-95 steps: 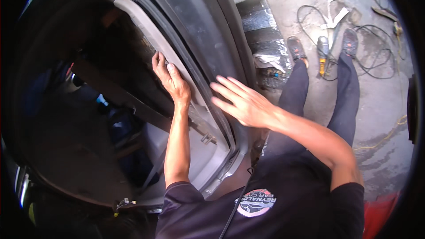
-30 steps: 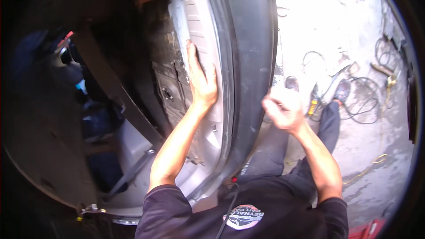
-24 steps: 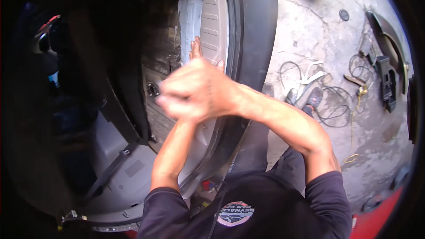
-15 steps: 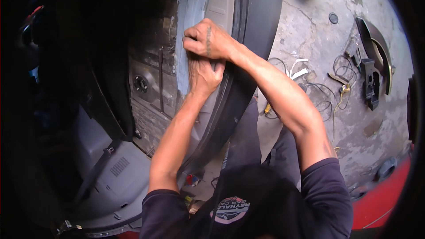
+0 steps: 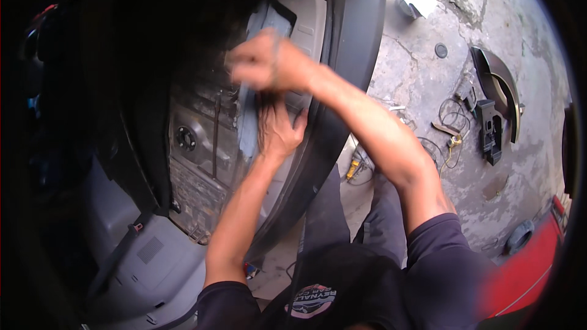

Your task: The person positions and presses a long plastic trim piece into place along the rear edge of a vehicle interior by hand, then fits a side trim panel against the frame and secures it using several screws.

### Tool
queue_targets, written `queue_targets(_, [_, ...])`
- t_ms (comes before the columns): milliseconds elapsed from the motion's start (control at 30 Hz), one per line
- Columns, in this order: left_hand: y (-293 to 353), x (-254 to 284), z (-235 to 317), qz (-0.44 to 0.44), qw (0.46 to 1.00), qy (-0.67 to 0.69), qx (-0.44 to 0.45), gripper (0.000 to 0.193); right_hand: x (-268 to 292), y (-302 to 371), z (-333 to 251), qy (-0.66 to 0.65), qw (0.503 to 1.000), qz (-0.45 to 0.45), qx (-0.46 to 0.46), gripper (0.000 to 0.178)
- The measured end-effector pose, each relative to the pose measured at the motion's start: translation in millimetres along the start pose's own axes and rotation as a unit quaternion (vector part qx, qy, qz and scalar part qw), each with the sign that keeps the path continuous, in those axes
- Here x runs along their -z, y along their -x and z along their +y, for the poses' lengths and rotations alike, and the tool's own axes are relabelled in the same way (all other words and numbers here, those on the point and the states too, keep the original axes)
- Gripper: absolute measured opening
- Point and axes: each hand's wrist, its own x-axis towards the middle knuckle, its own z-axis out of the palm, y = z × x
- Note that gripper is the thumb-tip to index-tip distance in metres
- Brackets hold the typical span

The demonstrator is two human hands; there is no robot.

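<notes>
In the head view, a long pale blue-grey strip [image 5: 247,129] runs along the inner side of a car's door sill. My left hand [image 5: 281,129] lies flat beside the strip, on its right, with fingers stretched away from me and thumb apart. Beyond it my right hand [image 5: 266,64] crosses over the strip, blurred, with the fingers curled in. What it holds, if anything, is hidden. A beige trim panel [image 5: 310,15] borders the strip's far right part. Left of the strip is the bare, dirty metal car floor [image 5: 199,171].
A grey plastic trim piece [image 5: 168,275] and a seat belt [image 5: 119,253] are at lower left. The dark outer sill [image 5: 354,36] bends along my right. Across the concrete floor [image 5: 422,67] lie cables [image 5: 452,116], a black bracket [image 5: 491,131] and a curved dark trim piece [image 5: 501,88].
My right hand has moved left and slightly nearer, off the left hand. The left fingers have gone from bent beneath it to laid out straight. The whole view has shifted a little.
</notes>
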Motion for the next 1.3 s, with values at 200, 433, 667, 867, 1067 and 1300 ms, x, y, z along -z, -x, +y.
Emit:
queue_targets(200, [-7.4, 2.2, 6.0, -0.045, 0.999, 0.007, 0.008, 0.07, 11.8, 24.3, 61.4, 0.138, 0.984, -0.062, -0.094, 0.028])
queue_targets(433, [2.3, 8.2, -2.8, -0.042, 0.997, 0.039, 0.045, 0.074, 9.9, -30.0, -4.9, 0.063, 0.989, -0.133, -0.02, 0.025])
queue_targets(667, [-3.2, 7.4, 6.3, -0.049, 0.998, 0.042, 0.025, 0.08, 57.7, -26.7, 89.4, 0.24, 0.959, -0.131, -0.072, 0.032])
queue_targets(867, [-10.0, 5.1, 2.6, -0.043, 0.998, 0.032, 0.021, 0.081, 51.5, -25.0, 80.8, 0.22, 0.962, -0.144, -0.074, 0.031])
queue_targets(1067, [-5.3, 10.7, -0.3, -0.049, 0.998, 0.029, 0.031, 0.08, 31.3, -51.9, 26.7, 0.136, 0.974, -0.179, 0.024, 0.028])
queue_targets(1300, [-5.6, 8.7, 3.4, -0.047, 0.997, 0.049, 0.031, 0.084, 54.7, -49.8, 91.5, 0.272, 0.939, -0.175, -0.121, 0.031])
